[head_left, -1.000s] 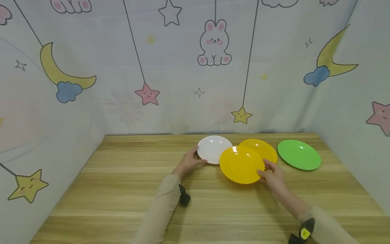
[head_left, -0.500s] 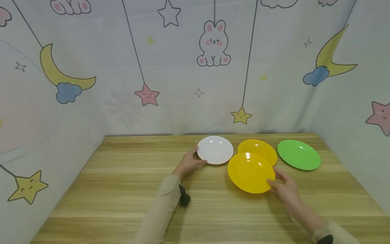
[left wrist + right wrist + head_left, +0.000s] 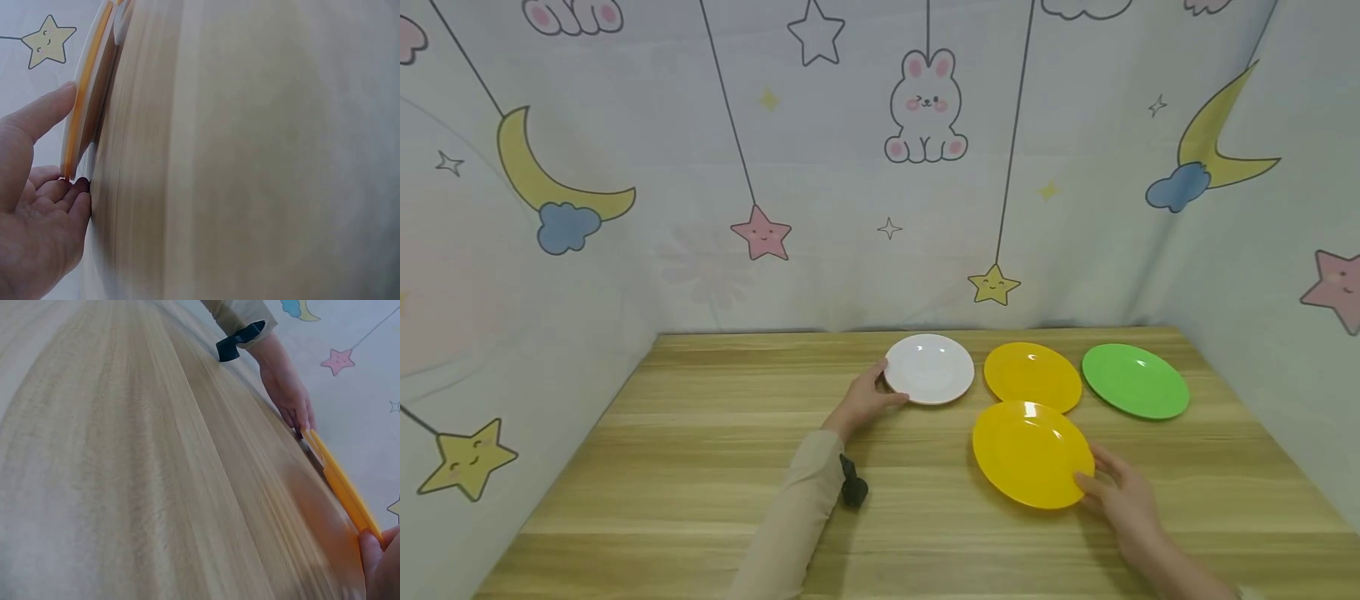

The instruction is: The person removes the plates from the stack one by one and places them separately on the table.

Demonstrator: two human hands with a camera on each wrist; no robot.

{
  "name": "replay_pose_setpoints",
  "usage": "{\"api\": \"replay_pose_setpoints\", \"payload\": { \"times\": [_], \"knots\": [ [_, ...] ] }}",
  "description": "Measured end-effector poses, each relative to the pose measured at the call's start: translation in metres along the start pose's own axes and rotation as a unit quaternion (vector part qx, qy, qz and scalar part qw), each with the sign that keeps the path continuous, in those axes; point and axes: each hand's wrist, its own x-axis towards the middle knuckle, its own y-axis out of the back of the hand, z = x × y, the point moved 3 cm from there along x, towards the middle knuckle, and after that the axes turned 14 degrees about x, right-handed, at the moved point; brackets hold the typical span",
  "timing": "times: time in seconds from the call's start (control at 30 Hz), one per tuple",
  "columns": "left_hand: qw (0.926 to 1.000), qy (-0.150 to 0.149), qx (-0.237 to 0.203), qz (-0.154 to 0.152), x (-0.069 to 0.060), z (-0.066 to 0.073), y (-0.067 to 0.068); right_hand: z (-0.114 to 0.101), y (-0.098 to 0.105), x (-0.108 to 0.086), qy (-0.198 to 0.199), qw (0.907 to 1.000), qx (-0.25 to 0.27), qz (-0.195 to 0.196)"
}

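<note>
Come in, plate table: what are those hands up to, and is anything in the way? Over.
Left hand gripping white plate by its edge. Right hand holding front yellow plate above table. Possible obstacle: second yellow plate, just behind.

Glossy plates [image 3: 1032, 457] (plastic-looking), wood-grained tabletop [image 3: 715, 417], matt cloth backdrop [image 3: 835, 150]

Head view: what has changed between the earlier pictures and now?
The right hand has drawn the front yellow plate nearer and to the right, uncovering more of the rear yellow plate. Neither hand has changed its hold. The left hand stays on the white plate; the rear yellow plate and green plate stay put.
</note>
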Motion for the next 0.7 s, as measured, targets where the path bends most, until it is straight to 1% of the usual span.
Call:
{"api": "replay_pose_setpoints", "payload": {
  "times": [0.07, 0.17, 0.4, 0.7],
  "knots": [
    [1.0000, 0.002, 0.000, -0.002, 0.000, 0.000, 0.000, 0.001, 0.003, -0.001, -0.006, 1.0000, -0.006, 0.002],
    [1.0000, 0.006, 0.002, -0.004, 0.000, 0.000, 0.000, 0.002, 0.008, -0.003, -0.012, 0.9999, 0.001, 0.006],
    [1.0000, 0.001, -0.001, 0.000, -0.002, 0.003, 0.001, 0.006, 0.018, -0.009, -0.027, 0.9995, -0.001, 0.012],
    [1.0000, -0.004, 0.001, 0.000, -0.002, 0.002, 0.002, 0.013, 0.028, -0.011, -0.017, 0.9997, 0.000, 0.017]
  ]
}}
